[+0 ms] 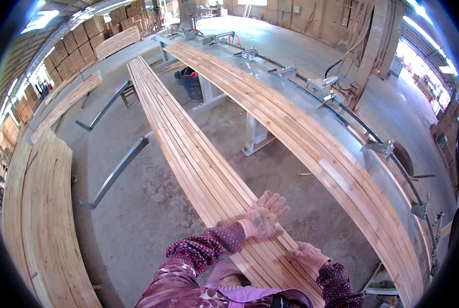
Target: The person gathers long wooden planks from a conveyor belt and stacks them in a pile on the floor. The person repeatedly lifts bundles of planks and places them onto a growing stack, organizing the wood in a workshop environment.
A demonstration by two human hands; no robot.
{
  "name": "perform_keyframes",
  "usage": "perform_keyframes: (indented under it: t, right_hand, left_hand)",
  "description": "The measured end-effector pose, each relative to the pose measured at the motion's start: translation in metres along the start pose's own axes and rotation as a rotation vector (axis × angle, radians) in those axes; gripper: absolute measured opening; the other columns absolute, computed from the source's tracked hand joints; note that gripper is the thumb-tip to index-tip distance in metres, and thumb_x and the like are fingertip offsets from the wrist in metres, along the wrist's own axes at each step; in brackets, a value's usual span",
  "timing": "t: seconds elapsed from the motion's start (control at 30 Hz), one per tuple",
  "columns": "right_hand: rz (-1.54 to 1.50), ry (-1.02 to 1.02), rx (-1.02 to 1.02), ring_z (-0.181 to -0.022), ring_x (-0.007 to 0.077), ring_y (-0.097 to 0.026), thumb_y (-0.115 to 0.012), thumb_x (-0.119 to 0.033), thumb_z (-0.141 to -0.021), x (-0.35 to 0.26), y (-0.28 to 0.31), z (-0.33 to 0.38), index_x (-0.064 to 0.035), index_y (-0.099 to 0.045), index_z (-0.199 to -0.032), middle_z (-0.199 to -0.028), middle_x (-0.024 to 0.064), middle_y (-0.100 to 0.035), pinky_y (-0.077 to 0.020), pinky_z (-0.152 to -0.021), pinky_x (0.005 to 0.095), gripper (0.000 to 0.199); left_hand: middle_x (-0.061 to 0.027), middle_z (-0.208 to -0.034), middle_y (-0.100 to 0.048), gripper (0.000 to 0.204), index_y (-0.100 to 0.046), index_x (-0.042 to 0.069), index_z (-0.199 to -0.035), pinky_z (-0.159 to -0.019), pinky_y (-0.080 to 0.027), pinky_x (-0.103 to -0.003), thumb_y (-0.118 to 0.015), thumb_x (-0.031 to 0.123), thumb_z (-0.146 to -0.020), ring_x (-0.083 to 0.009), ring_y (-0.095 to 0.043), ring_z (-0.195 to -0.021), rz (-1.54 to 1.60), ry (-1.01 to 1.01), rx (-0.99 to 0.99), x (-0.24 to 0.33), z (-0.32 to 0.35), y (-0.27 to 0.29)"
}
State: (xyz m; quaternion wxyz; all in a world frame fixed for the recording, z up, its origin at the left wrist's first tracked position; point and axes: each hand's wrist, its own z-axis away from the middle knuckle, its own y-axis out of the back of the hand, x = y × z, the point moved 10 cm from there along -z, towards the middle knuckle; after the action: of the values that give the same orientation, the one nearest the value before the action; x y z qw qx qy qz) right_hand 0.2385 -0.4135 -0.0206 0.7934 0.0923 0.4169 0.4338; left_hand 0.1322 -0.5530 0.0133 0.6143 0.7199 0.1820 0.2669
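Far off to the left of both hands lies a broad stack of pale boards (pixel 45 215), its near end running out of the lower edge; beyond it, further left and up, more timber bundles (pixel 68 100) sit on the concrete floor (pixel 137 205). Between that stack and the hands two grey metal support arms (pixel 114 174) reach across the floor.

The left hand (pixel 263 215), in a worn pink knit glove, lies flat and spread, fingers splayed, palm down on the long row of wooden slats (pixel 188 138) that stretches away straight ahead. It grips nothing; it only presses on the top faces. The right hand (pixel 306 255), gloved the same way, rests just right of and nearer than the left, at the right edge of the same slats, fingers curled loosely over the edge; whether it pinches a slat I cannot tell.

The step in hand looks like levelling or aligning the near ends of the slats side by side. A next move would likely call for even downward pressure and a sideways nudge so the edges close up without one slat riding over its neighbour.

Right of the hands, well apart, a second run of slats (pixel 301 133) lies on the long grey counter (pixel 373 169) with clamps (pixel 381 147) along its far side.
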Motion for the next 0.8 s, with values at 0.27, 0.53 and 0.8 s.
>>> perform_keyframes:
  t: [0.27,0.53,0.8]
  right_hand:
    - [-0.039,-0.017,-0.045,-0.116,0.0338,-0.061,-0.057,-0.063,-0.089,0.018,-0.013,-0.019,-0.0095,-0.062,-0.128,-0.117,0.0166,-0.068,-0.0451,-0.099,0.0421,0.066]
    - [-0.062,0.0,-0.051,-0.112,0.0344,-0.062,-0.058,-0.067,-0.087,0.041,-0.014,0.038,-0.0061,-0.062,-0.125,-0.116,0.02,-0.066,-0.0477,-0.095,0.0421,0.071]
    - [-0.094,0.135,0.4,-0.111,0.0395,-0.061,-0.06,-0.064,-0.086,0.063,0.056,0.024,0.0003,-0.057,-0.119,-0.116,0.0238,-0.064,-0.048,-0.094,0.0457,0.072]
  left_hand:
    - [-0.0141,-0.152,-0.043,0.077,-0.047,0.009,-0.144,-0.121,-0.016,-0.054,-0.047,0.063,-0.09,-0.0364,-0.034,-0.144,-0.087,0.017,-0.249,0.003,-0.006,-0.004]
    - [-0.0125,-0.117,-0.067,0.047,-0.067,0.009,-0.109,-0.105,-0.037,-0.045,-0.059,0.051,-0.089,-0.0294,-0.06,-0.116,0.158,-0.026,-0.371,0.064,-0.015,0.008]
    - [-0.0142,-0.112,-0.071,0.058,-0.069,0.011,-0.111,-0.088,-0.054,-0.045,-0.058,0.061,-0.085,-0.0321,-0.068,-0.105,0.001,-0.171,-0.6,0.053,-0.034,-0.054]
